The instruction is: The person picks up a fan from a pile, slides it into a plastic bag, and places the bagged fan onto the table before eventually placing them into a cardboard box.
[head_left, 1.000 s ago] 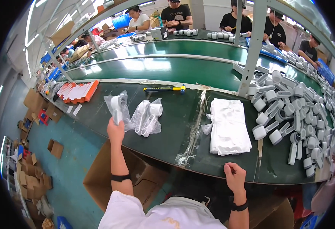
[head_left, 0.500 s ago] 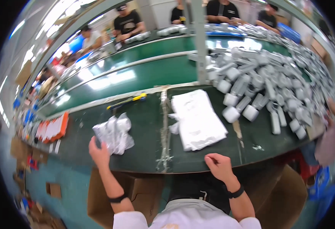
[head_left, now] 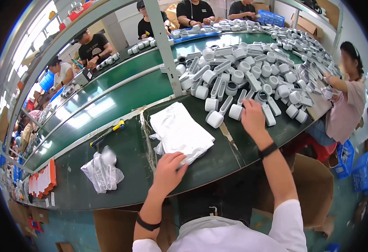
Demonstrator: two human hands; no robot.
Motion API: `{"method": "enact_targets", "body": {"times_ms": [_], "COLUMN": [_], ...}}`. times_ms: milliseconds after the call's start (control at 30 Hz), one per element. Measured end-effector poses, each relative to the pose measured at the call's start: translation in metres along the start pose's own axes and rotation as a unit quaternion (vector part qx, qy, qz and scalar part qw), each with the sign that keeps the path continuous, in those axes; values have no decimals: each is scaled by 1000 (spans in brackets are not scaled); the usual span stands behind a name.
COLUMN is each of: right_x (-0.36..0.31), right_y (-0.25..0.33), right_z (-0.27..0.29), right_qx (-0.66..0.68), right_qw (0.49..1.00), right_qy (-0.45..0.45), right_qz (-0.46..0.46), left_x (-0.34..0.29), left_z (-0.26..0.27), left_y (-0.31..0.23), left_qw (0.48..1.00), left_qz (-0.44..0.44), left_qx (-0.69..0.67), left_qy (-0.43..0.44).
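Note:
My left hand (head_left: pixel 168 173) is at the near corner of a stack of white plastic bags (head_left: pixel 180 130), its thumb and forefinger apart, fingertips at the bags' edge. Farther right, my right hand (head_left: pixel 254 117) reaches to the front of a large pile. Its fingers are stretched out, fingertips beside a grey-and-white handheld device (head_left: pixel 236 112) with a round head and a flat handle; no firm hold shows. More such devices (head_left: pixel 214 119) lie around it. On the left lies a bagged device (head_left: pixel 103 172) in clear, crumpled plastic, apart from both hands.
A yellow-and-black tool (head_left: pixel 107 132) lies along the table's far edge. Orange-and-white flat packages (head_left: pixel 42 179) stand at the left end. A metal post (head_left: pixel 167 50) rises behind the bags. Beyond are green conveyor strips (head_left: pixel 108 103) and several people; one sits at the right (head_left: pixel 345 101).
My view has turned right. My left hand has left the bagged device and come to the white bags. My right hand has moved from the table's near edge up to the device pile.

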State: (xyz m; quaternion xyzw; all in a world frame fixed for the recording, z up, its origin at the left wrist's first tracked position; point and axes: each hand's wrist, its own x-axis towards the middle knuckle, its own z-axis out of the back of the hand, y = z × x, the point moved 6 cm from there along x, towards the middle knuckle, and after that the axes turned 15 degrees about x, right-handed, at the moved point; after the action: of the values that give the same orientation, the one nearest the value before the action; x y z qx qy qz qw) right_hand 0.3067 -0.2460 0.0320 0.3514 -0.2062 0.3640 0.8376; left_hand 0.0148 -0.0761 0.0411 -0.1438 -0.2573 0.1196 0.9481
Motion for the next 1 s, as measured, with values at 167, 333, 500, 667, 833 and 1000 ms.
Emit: {"method": "enact_targets", "body": {"times_ms": [167,333,500,667,833,1000], "right_x": [28,36,31,24,15,8], "right_y": [-25,-39,-34,-39,-17,17], "right_z": [-31,-49,-47,-49,-37,-5], "right_qx": [-146,-207,-184,-172,-109,-13], "right_qw": [983,959,950,961,962,974], "right_qy": [107,187,236,187,139,47], "right_qz": [19,42,85,109,207,221], "left_x": [14,16,14,17,20,24], "left_z": [-35,-43,-42,-44,-43,-37], "left_y": [-10,-5,-3,-1,1,5], "left_qw": [990,989,990,990,994,996], "left_qz": [-45,-41,-26,-17,-6,47], "left_qx": [137,143,140,142,109,38], "left_qy": [-3,-12,-7,-12,-24,-62]}}
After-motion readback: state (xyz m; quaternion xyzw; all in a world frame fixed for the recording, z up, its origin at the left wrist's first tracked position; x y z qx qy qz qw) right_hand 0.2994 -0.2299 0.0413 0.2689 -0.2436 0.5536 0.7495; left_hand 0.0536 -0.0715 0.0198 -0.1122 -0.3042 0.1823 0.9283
